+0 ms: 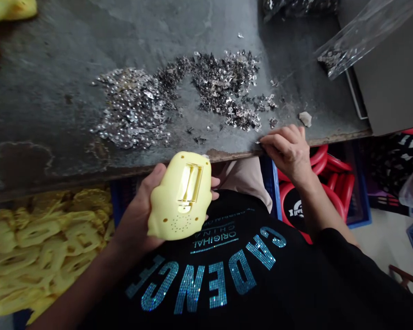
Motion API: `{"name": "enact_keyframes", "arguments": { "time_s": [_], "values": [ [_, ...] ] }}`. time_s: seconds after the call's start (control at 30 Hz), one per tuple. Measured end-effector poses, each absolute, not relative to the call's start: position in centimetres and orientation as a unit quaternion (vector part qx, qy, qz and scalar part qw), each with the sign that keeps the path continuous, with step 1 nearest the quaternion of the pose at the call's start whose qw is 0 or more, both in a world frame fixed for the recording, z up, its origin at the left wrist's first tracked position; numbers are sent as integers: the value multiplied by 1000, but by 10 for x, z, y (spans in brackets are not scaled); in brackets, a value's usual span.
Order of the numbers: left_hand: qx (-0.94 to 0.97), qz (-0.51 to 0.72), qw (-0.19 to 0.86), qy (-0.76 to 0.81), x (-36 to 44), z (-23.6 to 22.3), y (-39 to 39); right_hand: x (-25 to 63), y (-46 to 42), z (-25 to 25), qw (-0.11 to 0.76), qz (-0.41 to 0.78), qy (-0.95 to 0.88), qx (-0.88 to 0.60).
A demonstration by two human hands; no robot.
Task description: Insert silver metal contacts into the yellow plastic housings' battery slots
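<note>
My left hand (144, 206) is wrapped around a pale yellow plastic toy shell (163, 201), held just below the table's front edge. Its outer face is turned up, showing an open battery compartment (192, 183), screw holes and a ring of small speaker holes. At the table edge to the right, my right hand (287, 149) is closed in a pinch, with a small metal contact piece (258, 142) at its fingertips. Beyond the hands lie a pile of shiny metal contacts (132, 110) and a second, darker pile of metal pieces (227, 82).
A white lump (305, 119) lies near the right edge of the grey table (99, 27). Clear plastic bags (358, 43) with metal pieces are at the upper right. Below are yellow plastic parts (48, 247) on the left and red parts (333, 192) in a blue crate (361, 217).
</note>
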State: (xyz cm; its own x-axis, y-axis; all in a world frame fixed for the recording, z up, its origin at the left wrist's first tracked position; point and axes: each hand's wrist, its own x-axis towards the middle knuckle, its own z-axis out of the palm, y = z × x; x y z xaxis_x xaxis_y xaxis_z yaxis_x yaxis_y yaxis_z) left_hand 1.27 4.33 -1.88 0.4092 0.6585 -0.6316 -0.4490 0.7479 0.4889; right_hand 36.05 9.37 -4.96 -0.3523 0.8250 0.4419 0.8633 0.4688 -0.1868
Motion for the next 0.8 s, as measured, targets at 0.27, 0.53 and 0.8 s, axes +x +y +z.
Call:
{"name": "enact_keyframes", "arguments": {
  "time_s": [0.27,0.53,0.8],
  "values": [
    [110,341,831,425,14,-23,39,366,82,-44,320,82,-760,-559],
    [146,330,851,381,17,-18,38,363,98,-41,270,94,-782,-554],
    [129,339,855,371,22,-19,31,364,98,-34,277,106,-789,-538]
  ]
}}
